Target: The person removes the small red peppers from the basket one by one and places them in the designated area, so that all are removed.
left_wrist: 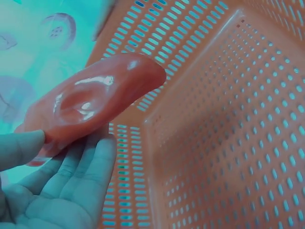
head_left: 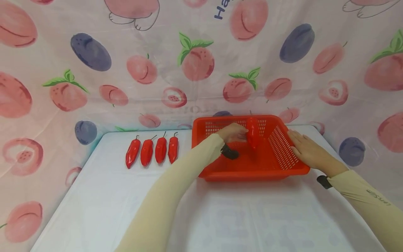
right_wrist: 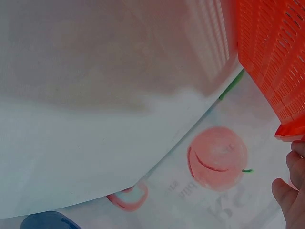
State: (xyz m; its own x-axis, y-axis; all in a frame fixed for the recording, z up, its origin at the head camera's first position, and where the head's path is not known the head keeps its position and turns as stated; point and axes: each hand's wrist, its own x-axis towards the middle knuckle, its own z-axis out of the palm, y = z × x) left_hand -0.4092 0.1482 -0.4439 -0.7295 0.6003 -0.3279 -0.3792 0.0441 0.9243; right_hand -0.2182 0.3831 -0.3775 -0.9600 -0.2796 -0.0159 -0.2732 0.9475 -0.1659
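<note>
My left hand pinches a glossy red chili pepper inside the red plastic basket, above its floor. In the left wrist view, the thumb and fingers hold one end of the pepper, whose other end points toward the perforated wall. Along the basket's right rim lies my right hand, its fingers extended and touching the edge. The right wrist view shows only part of that hand beside the basket's outer corner.
Several red chili peppers with stems lie in a row on the white table, left of the basket. Behind the table hangs a fruit-printed cloth.
</note>
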